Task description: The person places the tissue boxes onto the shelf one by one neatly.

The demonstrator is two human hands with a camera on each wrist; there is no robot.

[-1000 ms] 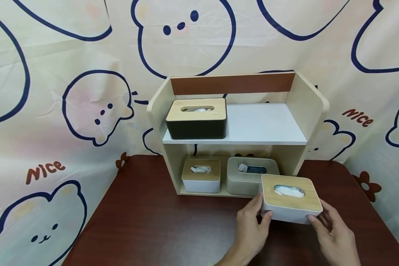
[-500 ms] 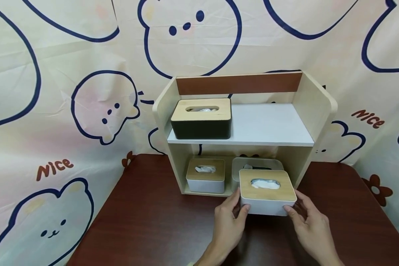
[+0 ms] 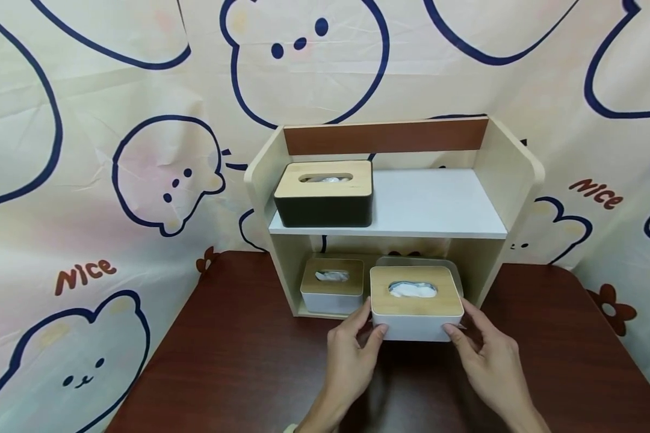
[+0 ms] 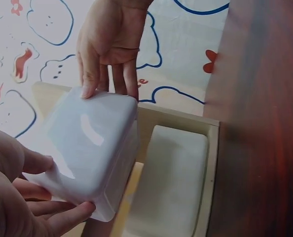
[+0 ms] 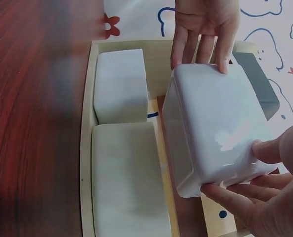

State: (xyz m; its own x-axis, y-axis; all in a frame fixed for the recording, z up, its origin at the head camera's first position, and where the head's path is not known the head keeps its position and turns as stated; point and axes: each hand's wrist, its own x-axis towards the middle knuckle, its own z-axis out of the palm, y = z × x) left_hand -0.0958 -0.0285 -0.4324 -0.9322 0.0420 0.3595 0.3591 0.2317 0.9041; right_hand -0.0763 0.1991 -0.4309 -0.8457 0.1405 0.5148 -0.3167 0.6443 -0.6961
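Observation:
A white tissue box (image 3: 414, 328) with a light wooden lid is held up between both hands, off the tabletop. My left hand (image 3: 349, 358) grips its left end, thumb on the front. At the right end, my right hand (image 3: 487, 364) grips in the same way. Behind the held box, a pale grey-green tissue box (image 3: 455, 270) stands on the lower shelf, mostly hidden in the head view. Both wrist views show the held box (image 4: 90, 138) (image 5: 223, 118) tilted in front of the shelf unit.
The cream shelf unit (image 3: 514, 174) stands on a dark red-brown table (image 3: 222, 367). A smaller white tissue box (image 3: 333, 300) with a wooden lid sits at the lower left. On the left of the white upper shelf (image 3: 433, 204) rests a dark green tissue box (image 3: 325, 210).
Both hands have carried the white tissue box leftward and somewhat farther from me, toward the shelf unit. It now covers most of the grey-green box. The head view has shifted slightly.

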